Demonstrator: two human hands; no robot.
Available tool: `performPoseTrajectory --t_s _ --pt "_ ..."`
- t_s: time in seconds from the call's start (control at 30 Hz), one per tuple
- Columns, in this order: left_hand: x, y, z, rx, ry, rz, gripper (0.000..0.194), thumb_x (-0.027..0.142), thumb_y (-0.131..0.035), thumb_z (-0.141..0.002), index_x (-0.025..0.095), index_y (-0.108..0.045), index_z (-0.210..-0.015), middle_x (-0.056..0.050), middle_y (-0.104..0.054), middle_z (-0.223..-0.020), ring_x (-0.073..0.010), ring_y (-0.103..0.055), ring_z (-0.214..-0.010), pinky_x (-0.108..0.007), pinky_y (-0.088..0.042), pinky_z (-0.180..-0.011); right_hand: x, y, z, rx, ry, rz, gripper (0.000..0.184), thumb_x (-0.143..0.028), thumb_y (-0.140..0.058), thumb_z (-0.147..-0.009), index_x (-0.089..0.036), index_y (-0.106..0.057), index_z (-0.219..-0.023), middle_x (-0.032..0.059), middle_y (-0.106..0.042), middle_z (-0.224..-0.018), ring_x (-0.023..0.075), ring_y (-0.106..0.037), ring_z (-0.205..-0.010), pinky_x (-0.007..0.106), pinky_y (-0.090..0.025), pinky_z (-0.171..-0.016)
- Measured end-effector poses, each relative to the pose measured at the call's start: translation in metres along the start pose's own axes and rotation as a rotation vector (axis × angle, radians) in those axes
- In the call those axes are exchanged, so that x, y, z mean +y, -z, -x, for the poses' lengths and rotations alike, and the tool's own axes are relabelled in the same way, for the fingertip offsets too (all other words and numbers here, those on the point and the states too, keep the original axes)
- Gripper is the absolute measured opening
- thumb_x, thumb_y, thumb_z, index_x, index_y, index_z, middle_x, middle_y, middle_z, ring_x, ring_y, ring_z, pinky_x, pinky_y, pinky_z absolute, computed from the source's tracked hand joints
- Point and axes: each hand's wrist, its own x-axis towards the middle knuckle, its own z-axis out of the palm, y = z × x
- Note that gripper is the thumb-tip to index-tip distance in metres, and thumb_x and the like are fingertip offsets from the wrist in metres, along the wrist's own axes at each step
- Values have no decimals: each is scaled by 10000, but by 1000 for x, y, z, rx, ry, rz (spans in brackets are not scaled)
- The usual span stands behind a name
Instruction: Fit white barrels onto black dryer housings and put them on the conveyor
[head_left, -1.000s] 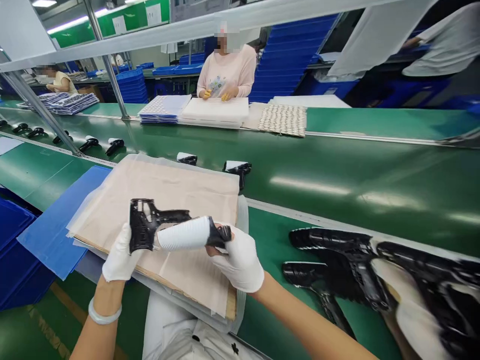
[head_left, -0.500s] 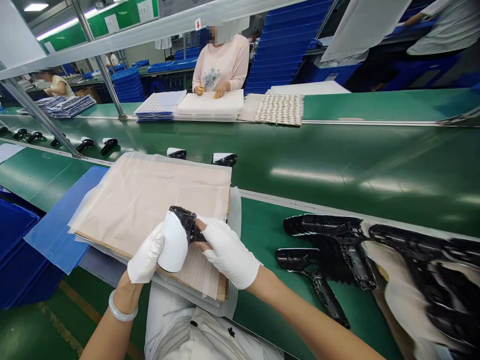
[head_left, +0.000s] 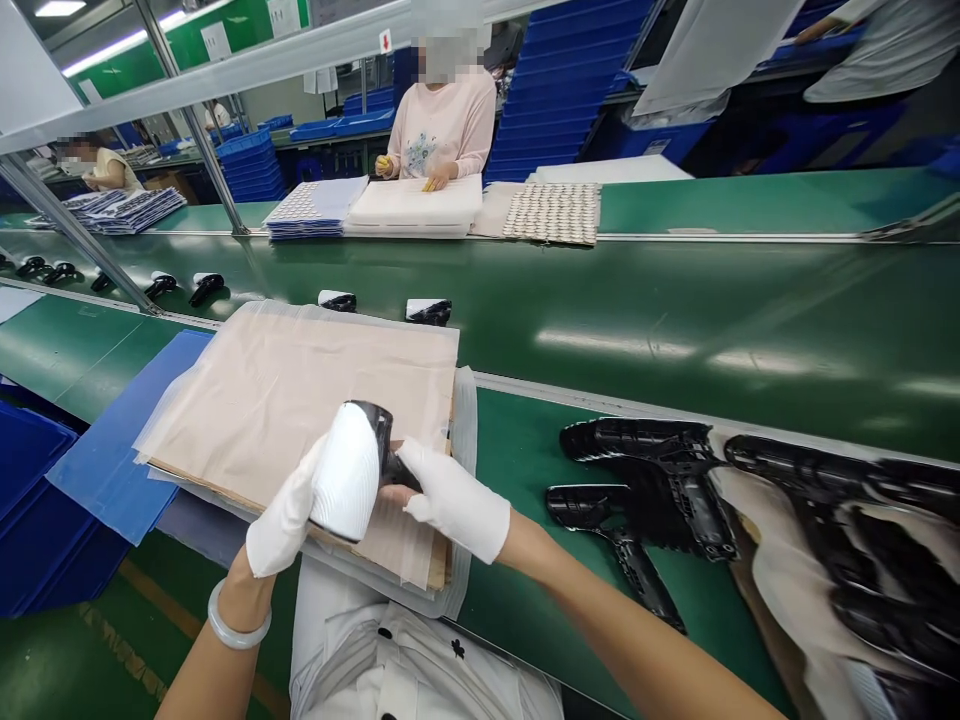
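A gun-shaped plastic housing [head_left: 346,475] with a white ribbed shell and a black handle is held up between both hands. My left hand [head_left: 283,512], in a white glove, grips the white shell from its left side. My right hand [head_left: 454,500], in a white glove with bare fingertips, is closed around the black handle. Beneath them lies a stack of boards [head_left: 322,365] topped with a beige sheet. To the right, loose black housing halves [head_left: 637,440] rest on the green bench [head_left: 517,560].
A green conveyor belt [head_left: 637,300] runs behind the stack, carrying several black-and-white housings [head_left: 429,312]. A slanted metal post [head_left: 82,235] stands at left. Blue bins [head_left: 37,510] and a blue sheet [head_left: 131,430] are on my left. Across the belt sits a co-worker [head_left: 442,125].
The housing has turned slightly in my hands, showing more of its white shell. Housings on the belt have shifted a little left. The co-worker's hands have moved slightly.
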Motion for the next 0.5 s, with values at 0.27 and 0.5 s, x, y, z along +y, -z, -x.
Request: performPoseTrajectory --t_s 0.27,0.5 --pt "39 -4 4 4 -344 -337 1028 562 -946 -419 222 -598 -1324 -166 -624 -1349 -424 -543 -1288 -547 -379 -1143 -17 -6 5 -353 -71 -709 590 -787 -485 -836 -202 -497 -758 17 -581 -704 165 -557 -665 286 -498 -592" --pt "38 -7 2 88 -410 -391 750 455 -968 -465 213 -671 -1110 -93 -729 -953 -293 -700 -835 -425 -573 -829 -24 -17 12 -725 -480 -1148 616 -718 -391 -927 -171 -559 -699 13 -559 -525 114 -487 -356 225 -441 -344"
